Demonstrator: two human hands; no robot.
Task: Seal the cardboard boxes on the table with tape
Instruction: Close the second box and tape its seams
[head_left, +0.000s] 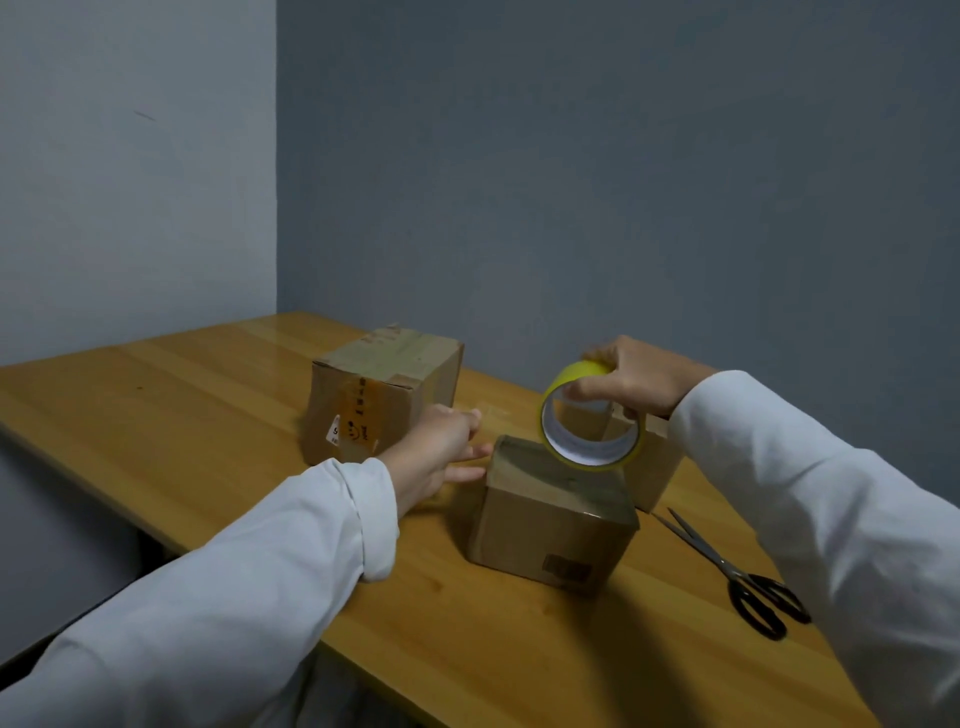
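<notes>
On the wooden table (218, 415) by grey walls (571, 182), right fingers (597, 387) grasp tape (582, 415), left fingers (467, 457) released.

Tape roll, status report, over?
Right hand grips tape roll above near box. Left hand open, fingers at that box's edge. Scissors idle on table.

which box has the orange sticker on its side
The far-left box, the biggest, standing apart behind the left hand. The near box and the box behind the tape roll show no orange.
</notes>
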